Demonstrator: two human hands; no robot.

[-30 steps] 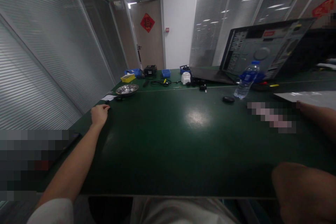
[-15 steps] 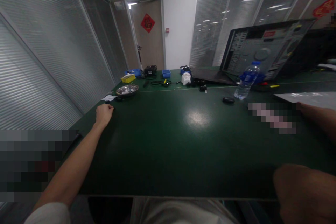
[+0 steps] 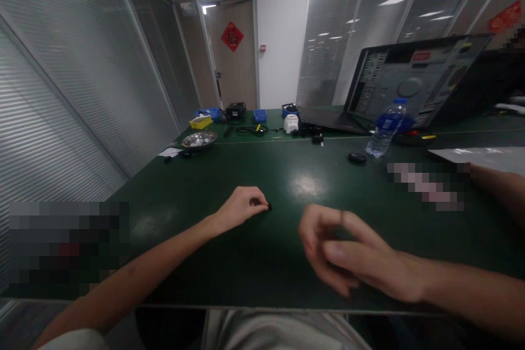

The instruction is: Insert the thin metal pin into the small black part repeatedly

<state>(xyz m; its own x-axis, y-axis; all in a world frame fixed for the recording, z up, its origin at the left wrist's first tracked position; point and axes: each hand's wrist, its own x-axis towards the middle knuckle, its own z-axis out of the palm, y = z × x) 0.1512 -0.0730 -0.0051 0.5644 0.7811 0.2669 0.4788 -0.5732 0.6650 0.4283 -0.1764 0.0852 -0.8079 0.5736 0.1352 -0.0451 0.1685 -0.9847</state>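
My left hand (image 3: 244, 208) is over the middle of the green table (image 3: 197, 279), thumb and fingertips pinched together. A small black piece (image 3: 269, 206) pokes out at the fingertips; its exact kind is too small to make out. To its right, nearer my body, hovers my right hand (image 3: 348, 249), slightly smeared by motion. Its fingers are loosely curled and apart from the thumb, and I see nothing held in it. Another small black piece (image 3: 167, 159) lies at the left by a white paper (image 3: 171, 151).
A metal dish (image 3: 199, 140) stands at the far left. Farther back are a yellow tray (image 3: 200, 122), a blue box (image 3: 260, 115) and a cable (image 3: 250, 130). To the right are a mouse (image 3: 357, 158), a water bottle (image 3: 383, 131), a laptop (image 3: 410, 76) and another person's arm (image 3: 500, 183).
My left hand has come from the far left side to the table's middle, carrying the small black piece. My right hand has moved up and left from the lower right corner.
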